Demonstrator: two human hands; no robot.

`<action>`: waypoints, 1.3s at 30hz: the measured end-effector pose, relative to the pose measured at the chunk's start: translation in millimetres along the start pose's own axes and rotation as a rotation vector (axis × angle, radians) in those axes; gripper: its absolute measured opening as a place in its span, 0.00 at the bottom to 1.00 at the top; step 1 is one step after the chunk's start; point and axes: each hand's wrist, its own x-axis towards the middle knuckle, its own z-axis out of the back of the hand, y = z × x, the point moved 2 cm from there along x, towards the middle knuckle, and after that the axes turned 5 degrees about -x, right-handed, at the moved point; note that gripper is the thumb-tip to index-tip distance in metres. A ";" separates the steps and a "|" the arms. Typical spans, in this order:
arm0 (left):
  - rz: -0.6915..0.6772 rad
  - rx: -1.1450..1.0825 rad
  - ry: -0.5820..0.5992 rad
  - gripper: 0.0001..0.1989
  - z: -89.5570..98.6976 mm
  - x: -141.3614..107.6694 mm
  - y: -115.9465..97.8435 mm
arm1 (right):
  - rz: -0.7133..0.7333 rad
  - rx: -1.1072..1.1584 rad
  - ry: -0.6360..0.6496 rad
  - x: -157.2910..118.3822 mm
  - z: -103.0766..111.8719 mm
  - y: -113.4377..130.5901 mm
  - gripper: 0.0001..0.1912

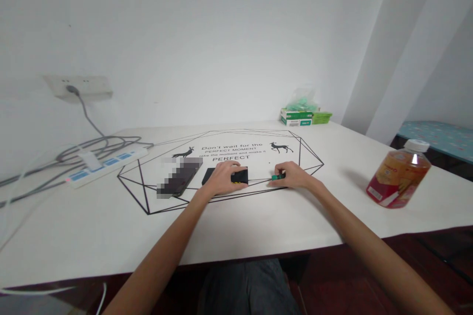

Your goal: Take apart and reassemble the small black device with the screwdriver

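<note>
My left hand (224, 178) is closed over a flat black object (241, 175) on the white table, gripping it between thumb and fingers. Its back covers the middle of that object, and a small yellow marking shows by the thumb. To the right, my right hand (290, 175) pinches a small green and black piece (276, 177) just above or on the tabletop. A gap separates the piece from the black object. Left of my left hand lies a dark, phone-like slab (185, 175), partly pixelated.
A drink bottle (400, 174) with a white cap stands at the right. A power strip (107, 166) and grey cables (84, 145) lie at the left. Green and white boxes (296, 117) under a plastic bag sit at the back. The table's front edge (258, 254) is near.
</note>
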 end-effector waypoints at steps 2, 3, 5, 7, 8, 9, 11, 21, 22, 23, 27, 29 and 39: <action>-0.034 -0.009 -0.017 0.24 -1.1 0.5 -4.4 | -0.007 -0.049 -0.003 0.1 -0.6 0.8 0.22; -0.047 -0.021 -0.020 0.22 -1.9 0.8 -6.7 | -0.013 -0.059 0.006 -0.1 -0.7 1.5 0.22; -0.066 -0.050 -0.008 0.18 -3.9 1.4 -10.6 | -0.018 -0.048 0.025 -0.7 -0.3 3.2 0.23; -0.075 -0.073 0.005 0.15 -5.9 1.8 -13.3 | -0.022 -0.023 0.029 -1.5 1.0 4.4 0.24; -0.078 -0.083 0.006 0.15 -6.7 2.0 -14.1 | -0.024 -0.011 0.030 -1.9 1.6 4.6 0.25; -0.079 -0.093 0.001 0.14 -7.3 2.2 -14.5 | -0.026 -0.001 0.032 -2.2 2.2 4.6 0.25; -0.077 -0.112 -0.016 0.14 -8.1 2.7 -14.4 | -0.027 0.011 0.039 -2.5 2.9 4.0 0.25; -0.062 -0.196 -0.094 0.08 -8.5 6.0 -13.9 | -0.029 0.045 -0.016 -0.2 6.6 -0.3 0.25; -0.062 -0.206 -0.099 0.08 -8.5 7.2 -13.0 | -0.034 0.049 -0.025 0.3 8.0 -2.3 0.25; -0.057 -0.214 -0.102 0.08 -8.6 9.3 -11.7 | -0.042 0.052 -0.040 0.9 9.8 -4.9 0.25; -0.022 -0.192 -0.071 0.10 -10.0 30.3 -6.9 | -0.106 0.013 -0.201 3.7 17.9 -17.2 0.25; 0.025 -0.120 -0.033 0.10 -12.5 47.0 -7.5 | -0.158 -0.055 -0.291 4.7 20.3 -21.0 0.25; 0.188 0.054 0.003 0.15 -28.5 85.7 -20.1 | -0.254 -0.194 -0.427 2.2 22.6 -19.1 0.23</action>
